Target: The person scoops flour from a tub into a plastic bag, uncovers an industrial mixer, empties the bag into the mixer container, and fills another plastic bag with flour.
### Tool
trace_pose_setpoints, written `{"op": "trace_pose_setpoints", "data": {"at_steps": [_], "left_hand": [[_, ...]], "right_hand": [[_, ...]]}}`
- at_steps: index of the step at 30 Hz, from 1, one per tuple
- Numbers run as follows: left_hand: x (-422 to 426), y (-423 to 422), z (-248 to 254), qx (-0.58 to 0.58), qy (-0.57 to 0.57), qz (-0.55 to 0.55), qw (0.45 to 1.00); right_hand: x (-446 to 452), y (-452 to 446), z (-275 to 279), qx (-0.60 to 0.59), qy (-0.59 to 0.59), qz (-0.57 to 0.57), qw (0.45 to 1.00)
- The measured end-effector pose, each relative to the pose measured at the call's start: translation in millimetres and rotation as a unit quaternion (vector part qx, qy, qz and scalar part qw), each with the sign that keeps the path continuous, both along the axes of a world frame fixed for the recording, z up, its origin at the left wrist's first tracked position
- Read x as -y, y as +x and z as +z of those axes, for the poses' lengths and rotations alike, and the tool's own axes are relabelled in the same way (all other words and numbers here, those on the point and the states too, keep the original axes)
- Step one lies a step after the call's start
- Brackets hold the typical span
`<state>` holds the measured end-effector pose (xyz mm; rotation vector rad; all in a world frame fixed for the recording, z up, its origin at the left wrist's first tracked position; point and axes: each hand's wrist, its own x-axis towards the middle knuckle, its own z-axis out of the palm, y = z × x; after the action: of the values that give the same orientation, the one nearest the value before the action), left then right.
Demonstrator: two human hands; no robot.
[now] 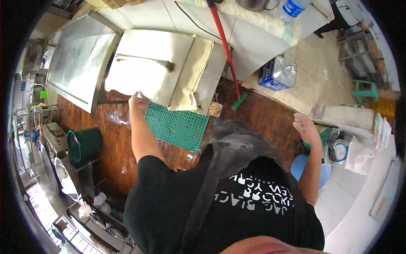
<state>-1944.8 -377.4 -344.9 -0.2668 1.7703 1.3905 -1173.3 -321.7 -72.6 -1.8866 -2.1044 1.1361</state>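
one left hand [137, 99], bare, reaches the near edge of a white surface [135, 78] in a cluttered workroom, its fingers partly lost in glare; whether they are spread or gripping cannot be told. the white surface lies ahead and to the left of the person, with a slim bar [146, 59], dark at its right end, across it and a folded beige cloth [194, 72] along its right side. beyond the person's right side, the right hand [306, 128] is raised over the floor, palm bare, fingers slightly bent and close together, pale at the tips, with nothing seen in their hold. a metal-topped table [78, 63] stands just left of the white surface, and a green perforated mat [179, 127] lies on the brown floor [114, 156] below it. one red-handled tool [226, 48] with a green head leans beside a pale counter [270, 29] bearing a blue-labelled bottle [294, 8]. near the right hand are a blue round seat or tub [298, 165] and, farther off, a green stool [364, 89]. the person wears a black t-shirt [156, 207] and a dark apron [241, 142] marked with pale dust.
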Motion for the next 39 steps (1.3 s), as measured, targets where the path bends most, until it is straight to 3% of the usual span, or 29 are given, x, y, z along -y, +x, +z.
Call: {"op": "trace_pose_setpoints", "data": {"at_steps": [3, 6, 10, 11, 12, 13, 14, 15, 17, 20, 23, 26, 28, 29, 30, 32, 37, 38, 39], "left_hand": [[-9, 64, 65, -0.006, 0.003, 0.020, 1.000], [-5, 51, 41, 0.036, 0.068, 0.031, 0.997], [-7, 92, 110, 0.031, 0.135, 0.064, 0.988], [-10, 95, 119, 0.032, 0.209, 0.087, 0.974], [-17, 91, 132, 0.020, 0.218, 0.068, 0.973], [-23, 80, 137, -0.088, 0.205, 0.067, 0.973], [-31, 53, 133, -0.072, 0.212, 0.080, 0.971], [-44, 64, 165, -0.112, 0.262, 0.050, 0.957], [-84, 61, 216, -0.172, 0.274, 0.044, 0.945], [-166, 30, 229, -0.166, 0.298, -0.061, 0.938], [-217, 63, 258, -0.158, 0.238, -0.051, 0.957], [-232, 70, 255, -0.169, 0.330, -0.029, 0.928], [-220, 88, 252, -0.208, 0.382, -0.073, 0.898], [-209, 115, 264, -0.187, 0.387, -0.013, 0.903], [-208, 117, 251, -0.181, 0.341, 0.038, 0.922], [-201, 99, 203, -0.182, 0.418, 0.061, 0.888], [-191, 107, 118, -0.126, 0.288, 0.072, 0.947], [-191, 100, 77, -0.100, 0.293, 0.020, 0.951], [-197, 99, 32, -0.113, 0.215, -0.112, 0.964]], "right_hand": [[14, 9, -6, 0.008, -0.008, -0.004, 1.000], [21, 22, -9, 0.019, -0.022, -0.016, 0.999], [26, 20, -6, 0.035, -0.055, -0.018, 0.998], [23, 14, -9, 0.019, -0.054, -0.004, 0.998], [20, 5, -15, 0.004, -0.055, 0.010, 0.998], [20, -6, -22, -0.009, -0.062, 0.025, 0.998], [14, -21, -38, 0.001, -0.032, 0.115, 0.993], [3, -43, -53, 0.010, 0.000, 0.206, 0.979], [-13, -109, -54, -0.048, -0.062, 0.252, 0.964], [-41, -190, -73, -0.017, -0.027, 0.387, 0.921], [-58, -247, -82, -0.035, 0.009, 0.419, 0.907], [-64, -272, -72, -0.027, 0.005, 0.413, 0.910], [-65, -271, -65, -0.033, -0.014, 0.402, 0.915], [-64, -265, -63, -0.041, -0.026, 0.395, 0.918], [-61, -257, -63, -0.050, -0.040, 0.388, 0.919], [-56, -238, -75, -0.036, -0.054, 0.387, 0.920], [-55, -209, -72, -0.027, -0.102, 0.322, 0.941], [-53, -202, -76, -0.029, -0.099, 0.315, 0.943], [-52, -196, -79, -0.030, -0.095, 0.308, 0.946]]}}
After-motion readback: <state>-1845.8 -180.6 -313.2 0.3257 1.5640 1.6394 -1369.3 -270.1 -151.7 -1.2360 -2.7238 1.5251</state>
